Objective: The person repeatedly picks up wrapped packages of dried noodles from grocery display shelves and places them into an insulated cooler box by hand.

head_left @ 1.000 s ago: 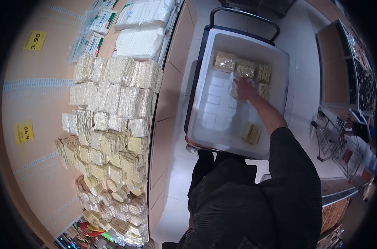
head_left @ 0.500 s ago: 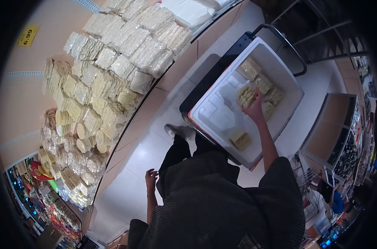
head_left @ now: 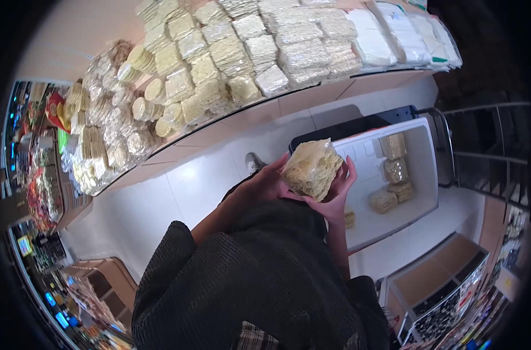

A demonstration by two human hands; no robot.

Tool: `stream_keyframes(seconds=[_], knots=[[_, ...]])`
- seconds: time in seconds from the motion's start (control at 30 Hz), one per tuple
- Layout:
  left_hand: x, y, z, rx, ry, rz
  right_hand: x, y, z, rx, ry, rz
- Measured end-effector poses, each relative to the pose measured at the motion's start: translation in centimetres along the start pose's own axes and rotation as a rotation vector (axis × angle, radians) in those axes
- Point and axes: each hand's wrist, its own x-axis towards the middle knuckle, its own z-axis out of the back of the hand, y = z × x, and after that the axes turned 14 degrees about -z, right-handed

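Observation:
Between both hands, in front of my body, is a clear-wrapped pack of dried noodles (head_left: 313,169), pale yellow and blocky. My left hand (head_left: 269,182) grips its left side and lower edge. Around its right side and bottom my right hand (head_left: 337,195) is wrapped, some fingers partly hidden behind the pack. Just beyond, to the right, a white foam box (head_left: 367,166) holds several more noodle packs (head_left: 395,171) along its far right part. One further noodle pack (head_left: 349,219) shows at the box's near left, partly covered by my right arm.
A long display counter (head_left: 242,119) runs across the top, stacked with wrapped noodle packs (head_left: 218,52) and white packets (head_left: 373,38). The foam box rests on a dark cart with a metal handle (head_left: 446,146). A brown-topped stand (head_left: 440,271) is at lower right, metal racking (head_left: 487,157) beyond.
My right hand has lifted a noodle pack out of the foam box and brought it before me. My left hand has come up from my side onto it. The view has turned toward the counter.

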Motion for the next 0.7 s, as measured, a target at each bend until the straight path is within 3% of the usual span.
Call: stream_keyframes(seconds=[0.03, 0.13, 0.3, 0.37, 0.43, 0.53, 0.7], knots=[[-0.8, -0.1, 1.0, -0.086, -0.004, 0.004, -0.1, -0.7, -1.1, -0.023, 0.031, 0.001], [-3.7, -0.4, 2.6, 0.149, -0.154, -0.132, -0.3, -3.7, -3.0, -0.115, 0.174, -0.078], [-7.6, -1.7, 6.2, 0.258, -0.266, -0.316, 1.3, -5.4, -5.4, -0.115, 0.430, -0.123], [-8.0, -3.4, 6.6, 0.402, -0.300, -0.461, 2.1, -6.7, -6.3, 0.152, 0.448, -0.344], [-8.5, -6.2, 5.5, 0.474, -0.309, -0.572, 3.3, -6.9, -7.7, 0.345, 0.397, -0.521], [-8.1, -10.0, 6.4, 0.746, -0.454, -0.635, 6.1, -7.3, -9.7, 0.309, 0.374, -0.659], [-8.5, -15.9, 7.6, 0.842, -0.359, -0.722, 10.1, -7.8, -17.7, 0.108, 0.083, -0.613]])
